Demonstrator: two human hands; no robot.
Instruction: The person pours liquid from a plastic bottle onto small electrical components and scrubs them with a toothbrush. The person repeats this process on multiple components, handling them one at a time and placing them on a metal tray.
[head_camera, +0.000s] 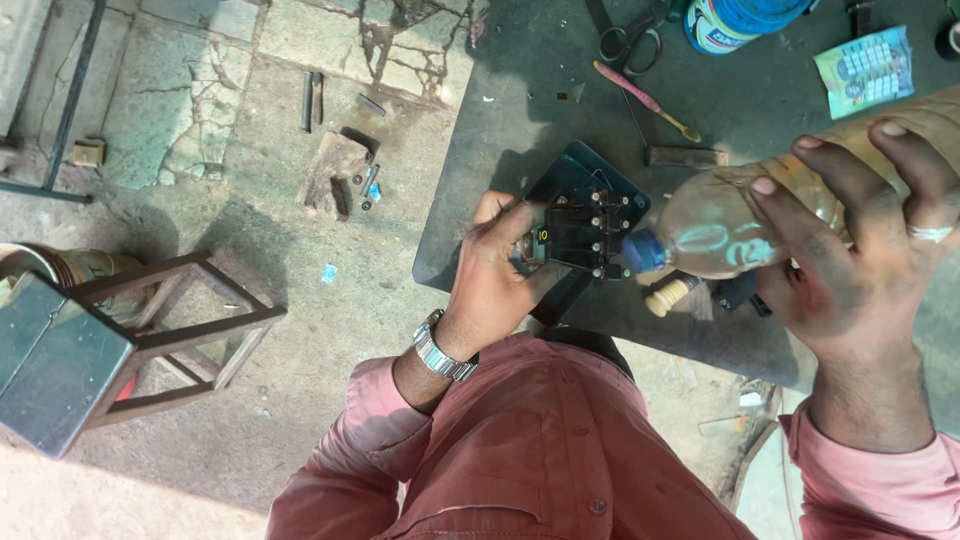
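My left hand (497, 268) grips a black electrical part (583, 231) with a row of screw terminals, held at the near edge of a dark workbench (520, 110). My right hand (860, 245) is wrapped around a clear plastic bottle (730, 225) of yellowish liquid, tipped sideways. The bottle's blue cap (645, 250) points at the part's terminals and nearly touches them. A metal watch sits on my left wrist and a ring on a right finger.
Scissors (630, 38), a pink-handled toothbrush (645, 98), a blue-and-white tub (735, 20) and a printed packet (865, 68) lie at the bench's far side. A wooden-handled tool (672, 293) rests below the bottle. A wooden stool (175, 335) and metal box (50, 365) stand left on the cracked floor.
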